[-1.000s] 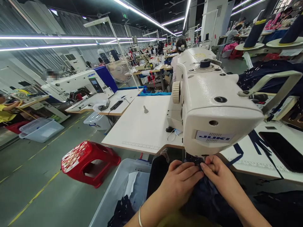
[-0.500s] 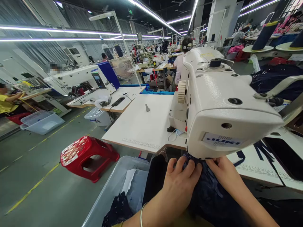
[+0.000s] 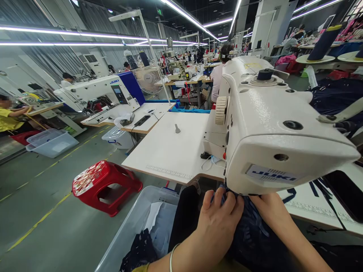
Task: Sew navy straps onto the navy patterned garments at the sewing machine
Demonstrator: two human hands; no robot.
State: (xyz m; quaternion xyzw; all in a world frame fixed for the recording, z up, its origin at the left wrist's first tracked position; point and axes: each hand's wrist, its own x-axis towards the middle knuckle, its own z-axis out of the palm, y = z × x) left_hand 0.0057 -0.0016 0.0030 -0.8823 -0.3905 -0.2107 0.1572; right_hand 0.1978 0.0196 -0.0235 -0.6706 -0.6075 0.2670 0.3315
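Dark navy fabric hangs over my lap and runs up under the head of a white JUKI sewing machine. My left hand, a bangle on its wrist, has its fingers curled onto the fabric just below the machine head. On the other side my right hand pinches the same fabric, and its fingertips are partly hidden under the machine head. The needle area is out of sight behind the head.
A clear plastic bin with navy pieces stands left of my legs, beyond it a red stool. On the white tabletop lies a small grey tool. Dark strips and a phone lie at right.
The view has shifted slightly, so the machine head appears larger and further right. Both hands keep nearly the same hold on the fabric.
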